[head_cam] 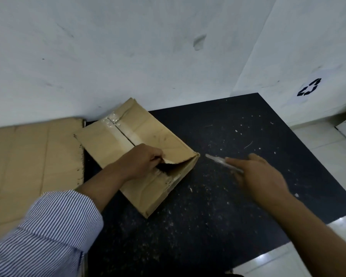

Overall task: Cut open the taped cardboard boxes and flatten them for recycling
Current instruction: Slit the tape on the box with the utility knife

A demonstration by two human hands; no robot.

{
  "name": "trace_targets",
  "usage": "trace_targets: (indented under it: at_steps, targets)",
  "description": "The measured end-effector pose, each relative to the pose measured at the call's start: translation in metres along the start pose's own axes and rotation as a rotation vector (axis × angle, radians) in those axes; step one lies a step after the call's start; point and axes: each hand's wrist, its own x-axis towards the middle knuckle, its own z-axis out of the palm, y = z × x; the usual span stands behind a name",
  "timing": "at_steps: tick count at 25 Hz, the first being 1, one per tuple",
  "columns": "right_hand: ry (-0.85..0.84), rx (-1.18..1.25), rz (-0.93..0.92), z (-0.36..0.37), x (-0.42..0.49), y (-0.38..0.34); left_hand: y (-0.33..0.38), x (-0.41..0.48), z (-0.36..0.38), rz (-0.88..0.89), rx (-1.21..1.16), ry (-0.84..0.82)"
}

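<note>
**Left hand in the box flap, cutter in the right**

On my feed, at the far left, a flattened cardboard sheet point(18, 166) lies against the wall point(128, 47). Just right of it comes a blue-and-white striped sleeve point(48, 236), and beyond it the left hand point(142, 160), fingers curled round the torn edge of a flap at the near side of the cardboard box point(148, 136).

The box sits on a black speckled surface point(208, 216), its far corner touching the wall. Clear tape point(116, 124) runs along the top seam, which shows a dark slit down the middle. I can read no print or brand on the cardboard.

Right of the box, the right hand point(258, 176) is closed round a slim pale cutter point(224, 162). Its tip points left at the box's right corner, just short of touching. Hand and cutter are blurred.

Far right, a white sheet on the wall carries a black recycling symbol point(308, 87), with no words.
</note>
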Motion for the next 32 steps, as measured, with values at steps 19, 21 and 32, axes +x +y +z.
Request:
trace_targets:
  at_steps: [19,21,32]
  targets:
    - [-0.500,1.495,0.676,0.115,-0.014,-0.106,-0.010,-0.078,0.012,-0.187,0.101,0.023]
    - [-0.584,1.570,0.641,0.117,-0.012,-0.107,-0.002,-0.075,0.015,-0.361,-0.051,0.066]
    - [-0.028,0.906,0.038,0.019,0.141,-0.013,0.094,0.042,0.093,-0.641,0.256,0.190]
